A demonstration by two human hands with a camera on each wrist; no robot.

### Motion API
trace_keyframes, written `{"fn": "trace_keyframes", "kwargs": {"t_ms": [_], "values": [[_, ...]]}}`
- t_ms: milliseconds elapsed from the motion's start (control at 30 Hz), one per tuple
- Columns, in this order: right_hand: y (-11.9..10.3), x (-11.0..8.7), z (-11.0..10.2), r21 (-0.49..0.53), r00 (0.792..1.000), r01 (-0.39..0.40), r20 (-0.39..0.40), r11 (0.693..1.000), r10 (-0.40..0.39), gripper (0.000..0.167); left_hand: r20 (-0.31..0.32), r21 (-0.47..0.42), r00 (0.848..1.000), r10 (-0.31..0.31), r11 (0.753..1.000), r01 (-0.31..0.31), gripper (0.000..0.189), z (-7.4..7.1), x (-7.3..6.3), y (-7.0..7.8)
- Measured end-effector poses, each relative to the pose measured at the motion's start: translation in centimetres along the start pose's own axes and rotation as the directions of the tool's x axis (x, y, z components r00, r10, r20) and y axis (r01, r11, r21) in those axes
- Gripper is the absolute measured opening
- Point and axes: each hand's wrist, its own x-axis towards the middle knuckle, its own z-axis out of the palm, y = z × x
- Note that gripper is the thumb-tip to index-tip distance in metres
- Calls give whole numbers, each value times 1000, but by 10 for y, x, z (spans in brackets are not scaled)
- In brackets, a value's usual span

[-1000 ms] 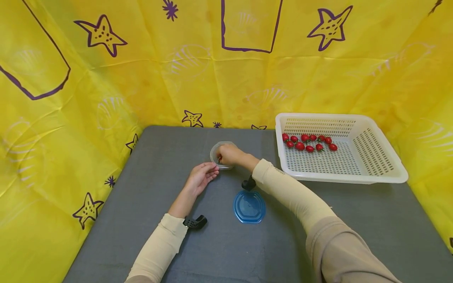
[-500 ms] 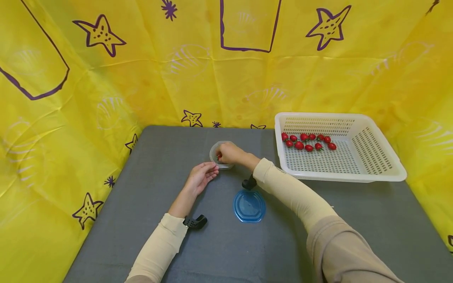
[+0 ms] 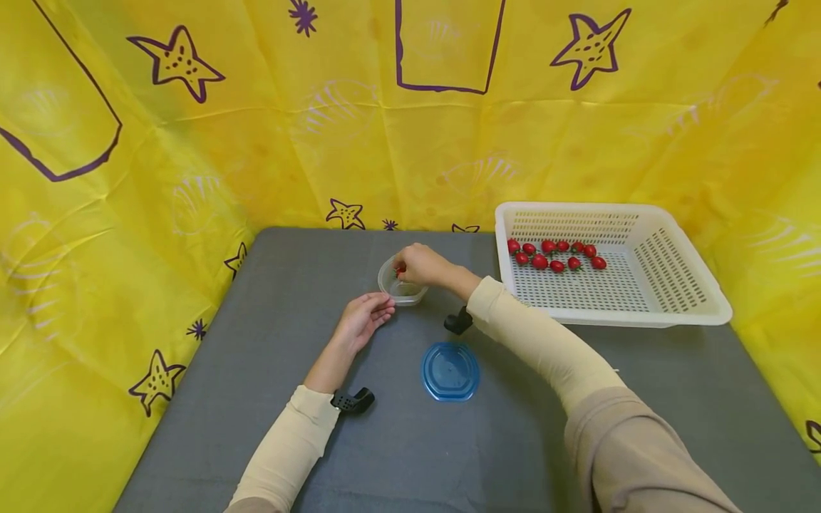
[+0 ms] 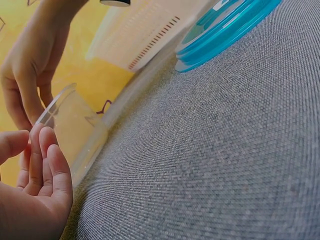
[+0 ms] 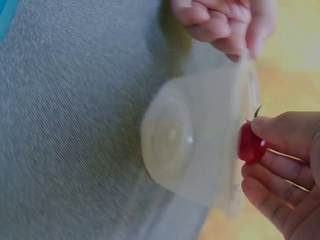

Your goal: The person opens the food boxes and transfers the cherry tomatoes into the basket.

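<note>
My right hand (image 3: 425, 265) pinches a red cherry tomato (image 5: 252, 143) with a green stem between thumb and fingers. It holds the tomato at the mouth of a clear plastic container (image 5: 175, 135). In the head view, the container (image 3: 404, 291) stands on the table's far part, and its inside shows no other tomato. My left hand (image 3: 365, 320) pinches the container's near rim between thumb and fingertips. The left wrist view shows this hand (image 4: 42, 185) beside the translucent wall, its other fingers loosely curled. A blue lid (image 3: 450, 372) lies flat on the table, nearer to me than the container.
To the right stands a white perforated basket (image 3: 667, 313) with several cherry tomatoes (image 3: 540, 262) gathered at its left side. The grey table (image 3: 410, 449) ends at the back against a yellow printed cloth (image 3: 436, 157). Black wrist devices (image 3: 354, 401) hang below both wrists.
My right hand has lifted from deep inside the container up to its rim with the cherry tomato. The left hand keeps its place at the rim.
</note>
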Motion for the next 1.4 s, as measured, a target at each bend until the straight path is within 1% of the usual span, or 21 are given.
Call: {"fn": "trace_keyframes", "kwargs": {"t_ms": [100,133,200,333,367,400,567,800,967,1267,1400], "values": [[2,-2,-9,15,1000,1,2,1000,-1,23,5,1,1000,1,1000,-1,8,0,0,0],[3,-3,-12,15,1000,19,-16,1000,-19,21,5,-1,1000,2,1000,-2,8,1,0,0],[4,-6,-20,15,999,29,-27,999,-28,19,11,5,1000,5,1000,-5,8,0,0,0],[9,-11,-35,14,998,31,-48,999,-30,17,18,5,1000,12,1000,-12,7,0,1,-1],[11,-12,-39,19,999,9,-33,1000,-9,19,21,5,1000,12,1000,-12,7,0,1,-1],[13,-13,-43,14,999,4,-34,1000,-4,20,22,2,1000,12,1000,-12,7,0,1,-1],[24,-20,-63,16,997,-15,-71,1000,16,20,26,-10,1000,11,1000,-11,7,0,1,0],[36,-30,-84,73,991,-34,-130,997,43,20,23,-10,1000,10,1000,-10,8,1,0,0],[40,-37,-98,90,986,-72,-141,993,85,22,17,-2,1000,7,1000,-7,7,2,0,0],[49,-49,-115,62,974,-128,-180,990,137,22,7,-13,1000,2,1000,-1,7,2,0,-1],[54,-54,-120,76,968,-150,-190,986,162,25,10,-5,1000,7,1000,-7,8,1,0,-1]]}}
